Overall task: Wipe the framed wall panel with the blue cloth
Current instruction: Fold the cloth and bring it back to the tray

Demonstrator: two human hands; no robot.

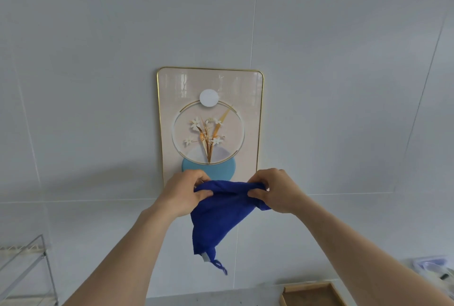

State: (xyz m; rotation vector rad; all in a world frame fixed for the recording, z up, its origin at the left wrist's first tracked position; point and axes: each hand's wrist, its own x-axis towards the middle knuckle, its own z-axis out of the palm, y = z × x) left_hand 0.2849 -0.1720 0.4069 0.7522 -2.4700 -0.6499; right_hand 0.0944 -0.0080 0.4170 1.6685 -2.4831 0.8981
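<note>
A gold-framed wall panel [210, 84] with a flower picture hangs on the white wall straight ahead. In front of its lower edge I hold a blue cloth [218, 217] stretched between both hands. My left hand [183, 191] pinches the cloth's left top corner and my right hand [276, 190] pinches the right one. The rest of the cloth hangs down in a point, with a small tag and loop at the bottom. The cloth and hands hide the panel's bottom edge. I cannot tell whether the cloth touches the panel.
A metal wire rack [27, 269] stands at the lower left. A shallow wooden tray [312, 293] lies at the lower right, with clear plastic items [432, 269] beyond it. White wall tiles surround the panel.
</note>
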